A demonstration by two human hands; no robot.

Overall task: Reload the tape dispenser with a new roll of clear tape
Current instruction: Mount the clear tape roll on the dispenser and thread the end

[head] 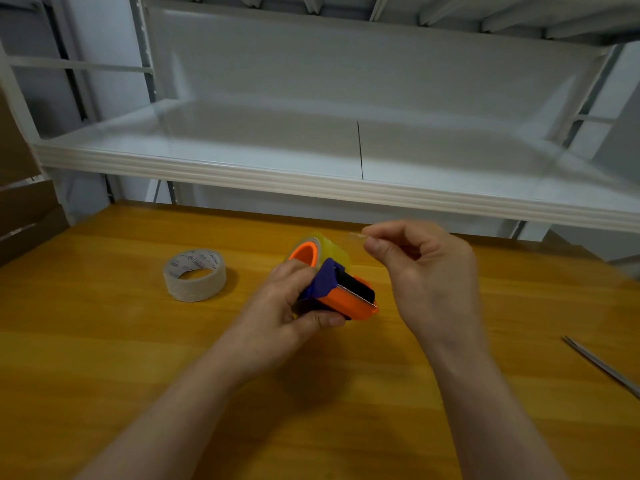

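Note:
An orange and blue tape dispenser [341,291] is held just above the wooden table [138,341], gripped by my left hand [287,306]. A roll of clear tape [329,249] sits on its orange hub. My right hand [422,268] is raised to the right of the roll, thumb and forefinger pinched on the thin loose end of the tape [356,236]. The dispenser's serrated blade faces toward me and to the right.
A nearly used-up tape roll with a printed cardboard core [194,274] lies on the table to the left. Scissors [602,367] lie at the right edge. A white metal shelf [311,178] overhangs the table's far side. Cardboard boxes stand at far left.

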